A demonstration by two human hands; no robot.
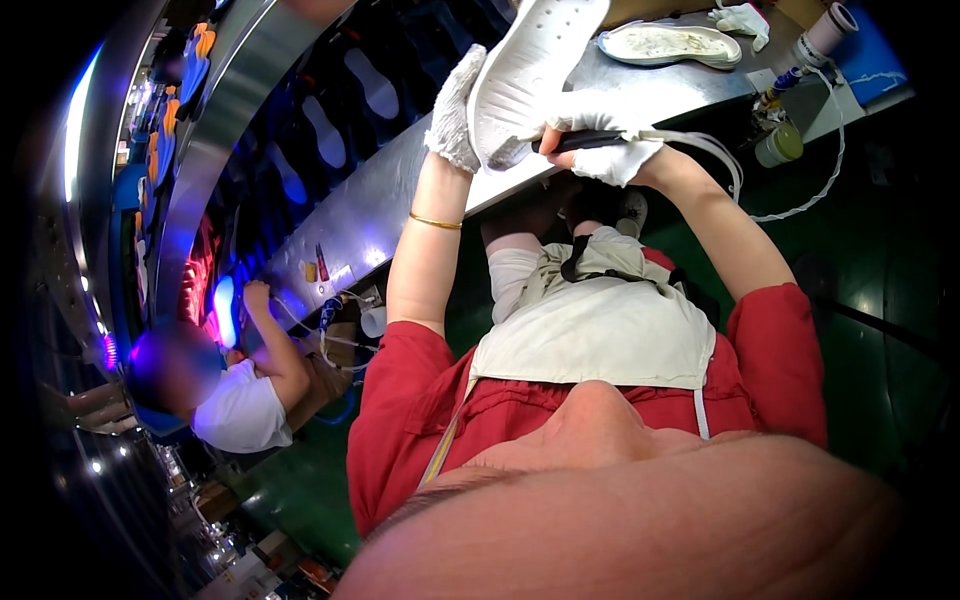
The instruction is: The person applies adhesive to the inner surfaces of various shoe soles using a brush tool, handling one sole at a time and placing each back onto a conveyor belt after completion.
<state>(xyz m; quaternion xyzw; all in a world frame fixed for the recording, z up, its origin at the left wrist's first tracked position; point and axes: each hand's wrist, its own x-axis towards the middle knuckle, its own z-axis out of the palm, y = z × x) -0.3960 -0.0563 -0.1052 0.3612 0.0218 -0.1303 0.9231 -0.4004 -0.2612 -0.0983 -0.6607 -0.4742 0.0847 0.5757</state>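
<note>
A white sole is held up by the left hand, whose white glove is laid along the sole's left edge; the fingers behind it are hidden, so how far they are curled cannot be told. The sole is tilted, its ribbed face with small holes turned into view, and its lower end is set between the two hands. A black tool is gripped in the right hand, on which a white glove is worn with some fingers left bare. The tool's tip is pointed at the lower end of the sole, just beside the left hand; whether it is touched cannot be told. A white cable is seen right of the right hand.

Beyond the right hand, a second sole is laid on the steel bench, with a loose glove farther right. Left of the left hand, pale soles are set in a row. Well to the left, a glowing sole is handled by a co-worker.
</note>
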